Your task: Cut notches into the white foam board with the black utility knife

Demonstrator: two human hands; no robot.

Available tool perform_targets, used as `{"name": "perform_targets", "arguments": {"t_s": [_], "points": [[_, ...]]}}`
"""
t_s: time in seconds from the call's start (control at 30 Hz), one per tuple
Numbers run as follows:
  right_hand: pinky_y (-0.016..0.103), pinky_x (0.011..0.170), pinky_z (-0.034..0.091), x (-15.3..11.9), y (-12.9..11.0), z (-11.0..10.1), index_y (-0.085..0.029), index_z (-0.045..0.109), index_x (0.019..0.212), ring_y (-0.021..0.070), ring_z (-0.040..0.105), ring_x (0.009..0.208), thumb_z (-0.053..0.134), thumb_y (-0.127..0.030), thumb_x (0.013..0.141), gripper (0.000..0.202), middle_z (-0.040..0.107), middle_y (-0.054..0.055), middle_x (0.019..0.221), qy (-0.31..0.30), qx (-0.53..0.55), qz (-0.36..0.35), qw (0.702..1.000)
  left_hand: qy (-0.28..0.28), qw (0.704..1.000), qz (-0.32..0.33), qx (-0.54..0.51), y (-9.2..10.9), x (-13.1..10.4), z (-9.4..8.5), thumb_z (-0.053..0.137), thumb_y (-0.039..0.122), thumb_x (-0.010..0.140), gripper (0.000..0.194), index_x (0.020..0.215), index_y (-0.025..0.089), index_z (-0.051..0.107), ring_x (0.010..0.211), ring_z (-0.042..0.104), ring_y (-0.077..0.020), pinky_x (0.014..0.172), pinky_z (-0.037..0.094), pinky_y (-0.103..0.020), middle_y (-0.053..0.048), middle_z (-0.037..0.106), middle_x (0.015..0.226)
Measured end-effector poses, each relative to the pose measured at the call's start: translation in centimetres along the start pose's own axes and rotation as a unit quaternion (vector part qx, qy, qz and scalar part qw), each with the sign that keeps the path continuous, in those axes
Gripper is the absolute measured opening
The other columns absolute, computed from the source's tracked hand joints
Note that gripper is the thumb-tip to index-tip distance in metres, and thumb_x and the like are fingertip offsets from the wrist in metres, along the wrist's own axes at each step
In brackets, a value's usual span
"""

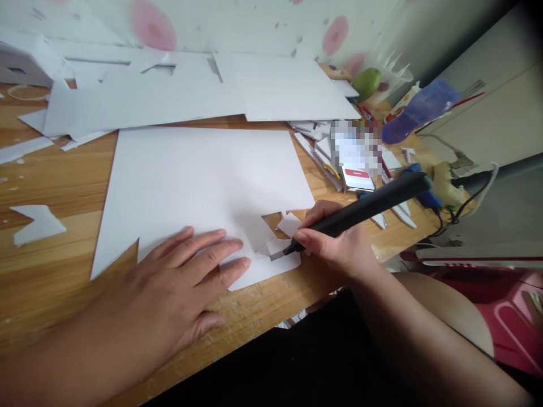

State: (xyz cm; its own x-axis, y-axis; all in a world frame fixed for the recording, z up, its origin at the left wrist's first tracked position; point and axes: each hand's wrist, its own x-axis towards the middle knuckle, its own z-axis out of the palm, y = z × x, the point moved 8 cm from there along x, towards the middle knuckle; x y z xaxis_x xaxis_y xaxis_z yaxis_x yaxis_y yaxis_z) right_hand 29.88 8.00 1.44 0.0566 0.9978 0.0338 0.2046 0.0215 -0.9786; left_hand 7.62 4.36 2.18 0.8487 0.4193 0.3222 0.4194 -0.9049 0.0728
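Observation:
A large white sheet of card (199, 181) lies flat on the wooden table (55, 186). My left hand (178, 288) rests palm down on its near edge, fingers spread and pressing it flat. My right hand (335, 240) grips a long black craft knife (365, 206) like a pen. Its metal blade tip touches the sheet at its lower right corner, where a notch has been cut out. Small loose offcuts (288, 226) lie beside the blade.
More white cut sheets (169, 90) are piled at the back of the table. A paper scrap (36, 223) lies at the left. A phone (358, 178), a blue bottle (418, 110), a green fruit (367, 82) and cables (462, 192) crowd the right end.

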Motion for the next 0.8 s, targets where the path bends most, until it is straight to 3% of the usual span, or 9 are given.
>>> {"name": "perform_targets", "arguments": {"t_s": [0.27, 0.47, 0.67, 0.8], "points": [[0.023, 0.045, 0.044, 0.1, 1.6, -0.7, -0.021, 0.066, 0.064, 0.0137, 0.061, 0.05, 0.092, -0.039, 0.07, 0.032, 0.07, 0.001, 0.057, 0.016, 0.015, 0.043, 0.999, -0.006, 1.0, -0.003, 0.001, -0.1, 0.1, 0.3, 0.035, 0.037, 0.113, 0.04, 0.133, 0.025, 0.068, 0.134, 0.054, -0.0275, 0.12, 0.03, -0.04, -0.005, 0.068, 0.139], [0.024, 0.041, 0.042, 0.9, 1.4, -0.3, -0.022, 0.064, 0.063, 0.0133, 0.058, 0.043, 0.093, -0.038, 0.07, 0.034, 0.064, -0.002, 0.051, -0.03, 0.032, 0.049, 0.998, -0.009, 1.0, -0.009, -0.01, -0.3, -0.2, 0.6, 0.04, 0.033, 0.109, 0.037, 0.134, 0.027, 0.067, 0.135, 0.054, -0.0267, 0.121, 0.03, -0.04, -0.003, 0.067, 0.142], [0.026, 0.046, 0.048, 1.5, 3.3, -0.8, -0.022, 0.066, 0.071, 0.0143, 0.064, 0.051, 0.091, -0.039, 0.075, 0.031, 0.069, -0.002, 0.061, -0.043, 0.068, 0.074, 0.994, -0.029, 0.998, -0.043, -0.037, -0.6, -1.0, 1.4, 0.039, 0.038, 0.111, 0.038, 0.139, 0.033, 0.063, 0.147, 0.046, -0.0234, 0.13, 0.017, -0.039, 0.002, 0.062, 0.151], [0.024, 0.046, 0.046, 1.8, 2.4, -0.3, -0.021, 0.064, 0.071, 0.0133, 0.061, 0.051, 0.093, -0.038, 0.07, 0.034, 0.069, -0.002, 0.063, -0.066, 0.035, 0.086, 0.994, -0.035, 0.998, -0.048, -0.037, -0.6, -1.0, 1.5, 0.041, 0.038, 0.11, 0.037, 0.14, 0.034, 0.063, 0.148, 0.046, -0.0222, 0.132, 0.014, -0.037, 0.002, 0.062, 0.151]]}}
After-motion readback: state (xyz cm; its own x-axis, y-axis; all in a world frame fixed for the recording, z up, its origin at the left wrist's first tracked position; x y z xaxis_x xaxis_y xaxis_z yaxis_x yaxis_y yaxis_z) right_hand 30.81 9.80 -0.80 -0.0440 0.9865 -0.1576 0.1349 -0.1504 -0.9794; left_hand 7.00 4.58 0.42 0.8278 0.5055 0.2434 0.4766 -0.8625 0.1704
